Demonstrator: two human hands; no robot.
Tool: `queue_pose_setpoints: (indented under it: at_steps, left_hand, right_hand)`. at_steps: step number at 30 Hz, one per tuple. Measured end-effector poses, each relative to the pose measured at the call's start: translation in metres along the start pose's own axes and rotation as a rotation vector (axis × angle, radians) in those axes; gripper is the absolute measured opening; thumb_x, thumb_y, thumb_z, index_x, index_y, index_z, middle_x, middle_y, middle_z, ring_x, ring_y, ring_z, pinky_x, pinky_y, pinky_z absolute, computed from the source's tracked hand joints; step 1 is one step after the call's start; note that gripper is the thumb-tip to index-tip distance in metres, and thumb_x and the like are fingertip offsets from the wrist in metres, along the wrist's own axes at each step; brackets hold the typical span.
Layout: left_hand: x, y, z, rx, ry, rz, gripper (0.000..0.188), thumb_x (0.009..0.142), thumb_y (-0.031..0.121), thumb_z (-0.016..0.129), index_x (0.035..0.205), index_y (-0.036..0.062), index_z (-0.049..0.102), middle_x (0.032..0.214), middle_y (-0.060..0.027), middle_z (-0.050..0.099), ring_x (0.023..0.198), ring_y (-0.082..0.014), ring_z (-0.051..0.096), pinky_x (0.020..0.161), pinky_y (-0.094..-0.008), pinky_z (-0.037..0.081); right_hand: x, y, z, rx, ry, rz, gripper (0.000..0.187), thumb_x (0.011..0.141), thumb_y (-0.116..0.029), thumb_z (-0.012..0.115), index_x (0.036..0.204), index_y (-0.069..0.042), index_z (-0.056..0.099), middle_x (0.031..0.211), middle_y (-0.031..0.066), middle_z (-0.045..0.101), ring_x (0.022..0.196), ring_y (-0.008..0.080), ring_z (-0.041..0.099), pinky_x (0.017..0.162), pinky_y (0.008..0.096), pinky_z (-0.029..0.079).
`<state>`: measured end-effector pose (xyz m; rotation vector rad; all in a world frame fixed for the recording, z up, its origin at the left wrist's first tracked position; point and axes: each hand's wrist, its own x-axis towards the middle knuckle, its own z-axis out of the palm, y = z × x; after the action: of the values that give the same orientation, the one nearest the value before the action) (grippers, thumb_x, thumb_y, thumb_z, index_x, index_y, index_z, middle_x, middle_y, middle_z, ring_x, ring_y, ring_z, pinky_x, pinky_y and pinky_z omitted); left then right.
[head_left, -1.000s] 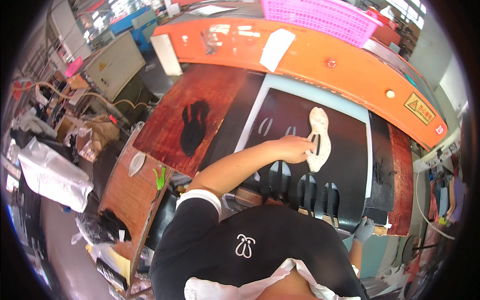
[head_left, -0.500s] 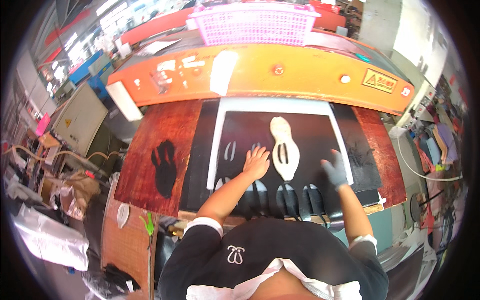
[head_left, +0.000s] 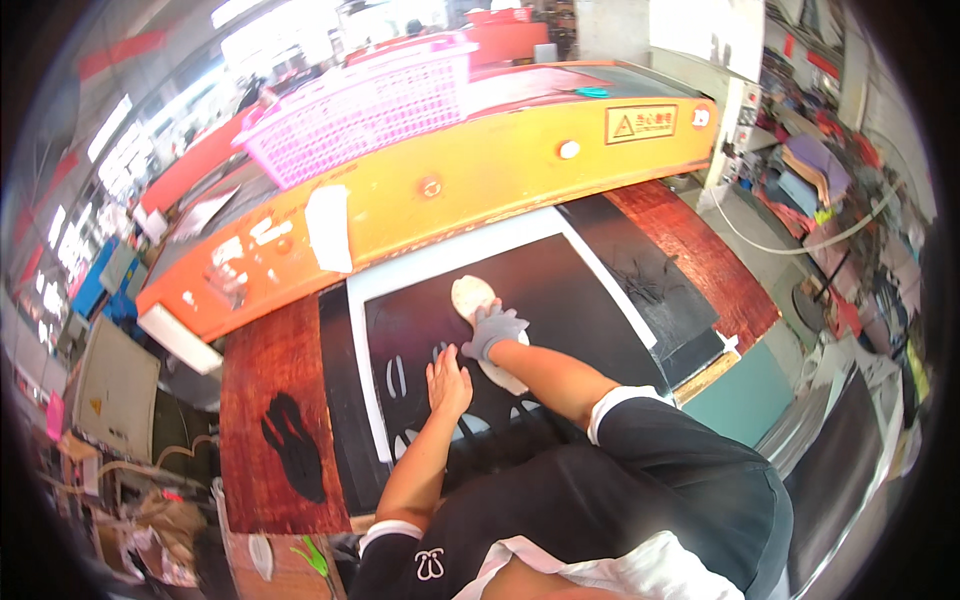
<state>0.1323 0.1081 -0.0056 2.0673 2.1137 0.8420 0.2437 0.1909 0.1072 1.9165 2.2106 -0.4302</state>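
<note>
A black sheet [head_left: 570,290] lies on a white board [head_left: 455,249], with sole-shaped and slit-shaped cutouts along its near and left parts. On it rests a cream shoe-sole-shaped piece [head_left: 470,294], probably a cutting die. My right hand [head_left: 494,331], in a grey glove, grips across the middle of this piece and hides much of it. Just left of the piece, my bare left hand [head_left: 449,388] rests on the black sheet with its fingers stretched out and holds nothing.
An orange machine beam [head_left: 400,220] spans the far side, with a pink basket [head_left: 360,110] on top. Black sole-shaped cut pieces [head_left: 292,445] lie on the red-brown board at left. Black scraps [head_left: 650,285] lie at right. A green-handled tool [head_left: 314,555] is at lower left.
My right hand has moved left from the sheet's right side onto the cream piece. My left hand stays on the sheet. The whole view has turned and shifted.
</note>
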Motion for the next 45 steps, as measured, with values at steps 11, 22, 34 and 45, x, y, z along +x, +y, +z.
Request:
queue_pose_setpoints:
  at_steps: [11,22,34,45]
  left_hand:
    - [0.009,0.003,0.003,0.165,-0.126,-0.012,0.053,0.087,0.021,0.051,0.135,0.0041,0.035,0.138,-0.0109,0.042,0.133,-0.0282,0.032,0.109,-0.0487,0.021]
    - [0.009,-0.012,0.022,0.13,0.046,0.145,0.04,0.087,0.019,0.053,0.125,0.0082,0.048,0.136,-0.0086,0.044,0.131,-0.0283,0.034,0.107,-0.0496,0.025]
    - [0.071,0.04,0.023,-1.014,-0.236,-0.562,0.049,0.096,0.047,0.041,0.124,0.0071,0.045,0.109,-0.0094,0.06,0.075,-0.0151,0.058,0.07,-0.0326,0.048]
    - [0.067,0.032,0.047,-1.392,-0.302,-0.577,0.041,0.095,0.046,0.045,0.108,0.0078,0.049,0.08,-0.0055,0.057,0.06,-0.0154,0.055,0.053,-0.0315,0.046]
  right_hand:
    - [0.017,0.025,-0.002,0.211,0.037,-0.092,0.084,0.067,-0.047,0.068,0.138,-0.017,0.035,0.135,0.0149,0.038,0.12,0.0362,0.044,0.092,0.056,0.041]
    - [0.101,0.077,0.01,0.824,-0.094,-0.357,0.072,0.068,-0.041,0.066,0.124,-0.001,0.047,0.094,0.0185,0.064,0.087,0.0283,0.063,0.081,0.0362,0.048]
    - [0.097,0.065,0.022,0.826,-0.108,-0.293,0.091,0.065,-0.054,0.066,0.136,-0.004,0.04,0.125,0.0195,0.054,0.112,0.0276,0.057,0.094,0.0348,0.044]
    - [0.109,0.07,0.025,0.946,-0.175,-0.321,0.082,0.069,-0.045,0.065,0.135,-0.004,0.04,0.119,0.0199,0.057,0.106,0.0275,0.059,0.089,0.0346,0.045]
